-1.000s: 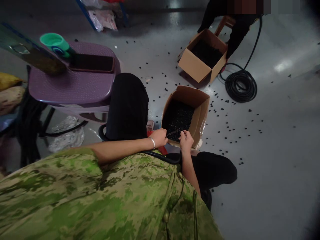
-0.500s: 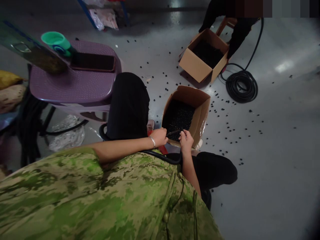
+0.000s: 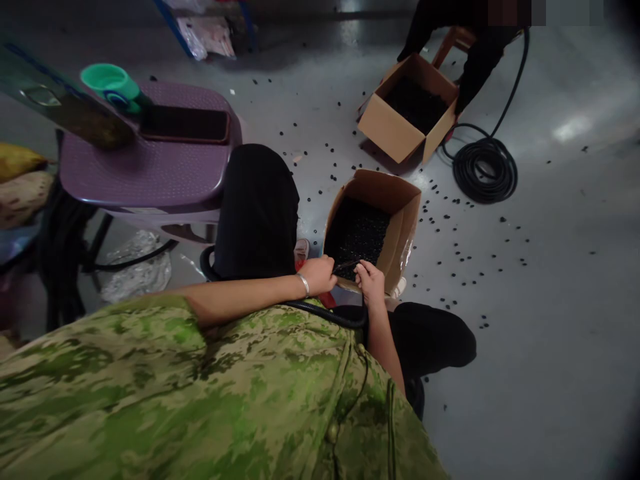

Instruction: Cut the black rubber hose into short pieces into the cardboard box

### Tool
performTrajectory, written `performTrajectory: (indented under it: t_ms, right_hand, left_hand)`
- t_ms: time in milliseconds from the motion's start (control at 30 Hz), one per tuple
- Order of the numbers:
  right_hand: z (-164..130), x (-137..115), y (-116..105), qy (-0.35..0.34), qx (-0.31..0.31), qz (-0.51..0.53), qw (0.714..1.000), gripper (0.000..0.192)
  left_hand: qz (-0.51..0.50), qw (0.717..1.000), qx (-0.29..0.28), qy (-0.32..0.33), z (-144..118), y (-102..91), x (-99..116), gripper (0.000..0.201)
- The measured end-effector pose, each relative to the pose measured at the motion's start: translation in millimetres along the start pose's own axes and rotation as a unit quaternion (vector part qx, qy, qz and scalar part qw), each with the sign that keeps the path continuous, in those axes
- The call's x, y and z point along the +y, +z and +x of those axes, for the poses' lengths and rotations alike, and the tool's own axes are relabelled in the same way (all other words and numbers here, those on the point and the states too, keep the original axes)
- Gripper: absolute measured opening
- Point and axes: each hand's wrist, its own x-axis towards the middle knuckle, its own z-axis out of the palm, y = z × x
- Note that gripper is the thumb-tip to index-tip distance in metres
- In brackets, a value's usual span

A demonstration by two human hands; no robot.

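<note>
Now right hand (image 3: pixel 371 282) shifted closer to left hand (image 3: pixel 319 275), over box (image 3: pixel 400 227).

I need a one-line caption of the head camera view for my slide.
Left hand and right hand hold a thin dark tool over a cardboard box of small black pieces.

2 cardboard boxes (image 3: pixel 395 200), 1 green cup (image 3: pixel 111 83)

Green camouflage shirt (image 3: pixel 200 393), purple stool (image 3: pixel 145 163), brown cardboard box (image 3: pixel 400 207).
</note>
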Motion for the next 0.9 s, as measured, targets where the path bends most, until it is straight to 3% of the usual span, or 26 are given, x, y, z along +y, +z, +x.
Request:
performTrajectory:
  t_ms: [167, 433, 733, 900]
  right_hand:
    - [-3.7, -0.6, 5.1, 0.000, -0.010, -0.004, 1.000, 0.040]
    - [-10.8, -6.2, 11.4, 0.032, -0.082, 0.049, 0.995, 0.037]
    - [-8.1, -6.7, 13.8, 0.069, -0.097, 0.174, 0.977, 0.034]
    - [-6.7, -2.3, 13.9, 0.073, -0.091, 0.170, 0.979, 0.035]
  left_hand:
    - [-0.007, 1.000, -0.005, -0.017, 2.1, -1.1, -1.4, 0.029]
    - [-0.002, 1.000, -0.020, -0.018, 5.9, -3.5, -1.7, 0.032]
    - [0.000, 1.000, -0.011, -0.001, 7.6, -2.3, -7.0, 0.030]
    - [-0.005, 1.000, 0.000, -0.003, 7.8, 0.3, -8.2, 0.028]
